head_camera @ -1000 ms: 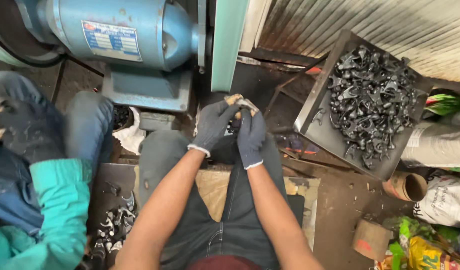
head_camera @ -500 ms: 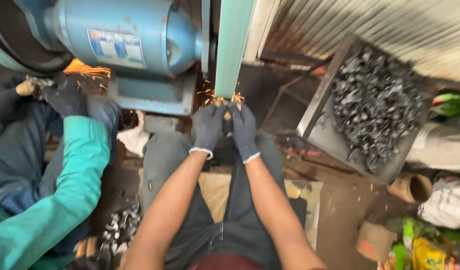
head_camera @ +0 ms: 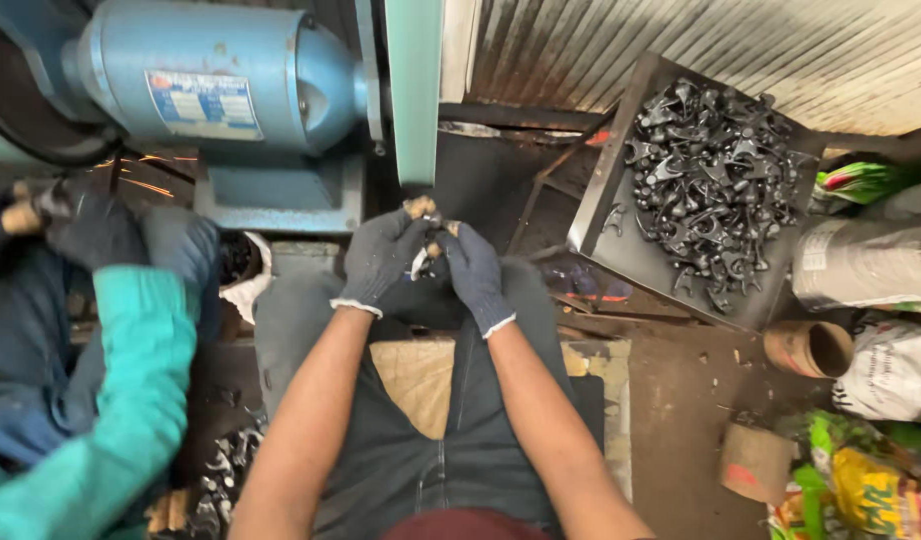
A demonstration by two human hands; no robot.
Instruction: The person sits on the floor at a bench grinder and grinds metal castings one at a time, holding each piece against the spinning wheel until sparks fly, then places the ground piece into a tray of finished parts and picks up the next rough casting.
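Note:
My left hand [head_camera: 379,257] and my right hand [head_camera: 471,268], both in dark grey gloves, are closed together on a small metal part [head_camera: 424,258] just below the green sanding belt [head_camera: 415,90]. The part is mostly hidden by my fingers, with only a shiny edge showing. Both hands hover over my lap, in front of the blue grinder motor [head_camera: 216,80].
A dark tray [head_camera: 621,250] of several black metal parts leans at the right. At the left a co-worker's gloved hand [head_camera: 91,228] on a teal sleeve grinds, throwing sparks. More parts [head_camera: 221,485] lie on the floor at lower left. Cardboard tubes and bags crowd the right.
My hands have pulled the part slightly down off the belt and the sparks there have stopped. The co-worker's hand stays at the left wheel, still sparking.

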